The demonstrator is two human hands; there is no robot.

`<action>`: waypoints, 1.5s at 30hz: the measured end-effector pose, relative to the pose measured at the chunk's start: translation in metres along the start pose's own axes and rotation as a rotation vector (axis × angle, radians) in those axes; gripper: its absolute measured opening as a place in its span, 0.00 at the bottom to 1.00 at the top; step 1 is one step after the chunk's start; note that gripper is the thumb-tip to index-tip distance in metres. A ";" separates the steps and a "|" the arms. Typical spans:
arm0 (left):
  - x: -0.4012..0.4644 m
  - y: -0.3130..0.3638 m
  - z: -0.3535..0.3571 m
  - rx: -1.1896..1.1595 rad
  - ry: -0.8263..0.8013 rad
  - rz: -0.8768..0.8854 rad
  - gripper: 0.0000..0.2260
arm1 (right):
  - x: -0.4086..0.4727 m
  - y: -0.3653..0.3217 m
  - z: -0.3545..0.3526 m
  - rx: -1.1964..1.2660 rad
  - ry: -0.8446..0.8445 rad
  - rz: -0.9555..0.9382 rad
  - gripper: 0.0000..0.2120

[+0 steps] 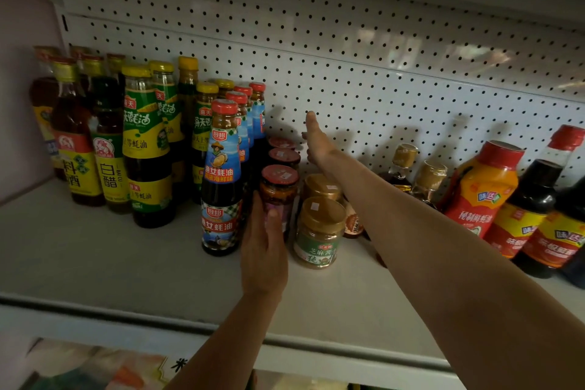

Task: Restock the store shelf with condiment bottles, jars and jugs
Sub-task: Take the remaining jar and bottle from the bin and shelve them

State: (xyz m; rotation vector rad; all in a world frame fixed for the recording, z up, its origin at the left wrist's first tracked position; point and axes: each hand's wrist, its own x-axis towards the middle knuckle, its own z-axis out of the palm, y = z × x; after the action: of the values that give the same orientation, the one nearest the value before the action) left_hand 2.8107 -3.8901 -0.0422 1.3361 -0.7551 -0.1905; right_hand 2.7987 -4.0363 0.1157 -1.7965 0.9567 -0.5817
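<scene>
Head view: left hand (pixel 264 250) flat against red-lidded jar (pixel 279 196); right hand (pixel 316 142) outstretched.

On the white shelf (pixel 95 266), a red-lidded chili sauce jar (pixel 278 196) stands upright at the front of a row of three like jars running toward 12 o'clock. At its 9 o'clock, touching, stands a red-capped oyster sauce bottle (pixel 221 180), first of a file of four. At the jar's 3 o'clock sits a gold-lidded sesame paste jar (pixel 319 233), another behind it. Green-and-yellow-labelled oyster sauce bottles (pixel 144 142) stand farther toward 9 o'clock.
</scene>
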 end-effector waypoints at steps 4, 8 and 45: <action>-0.002 0.004 -0.001 -0.014 -0.014 -0.030 0.29 | -0.006 0.009 -0.019 -0.013 0.100 0.045 0.42; -0.004 0.008 -0.001 0.000 0.012 -0.035 0.29 | -0.043 0.013 -0.023 0.047 0.185 -0.076 0.38; -0.040 0.032 -0.013 -0.016 -0.231 -0.126 0.19 | -0.124 0.108 -0.015 0.171 0.151 -0.025 0.33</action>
State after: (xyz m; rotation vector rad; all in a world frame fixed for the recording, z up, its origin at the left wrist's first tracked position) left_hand 2.7789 -3.8498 -0.0283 1.3616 -0.8608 -0.4570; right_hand 2.6790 -3.9657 0.0272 -1.6322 0.9567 -0.8007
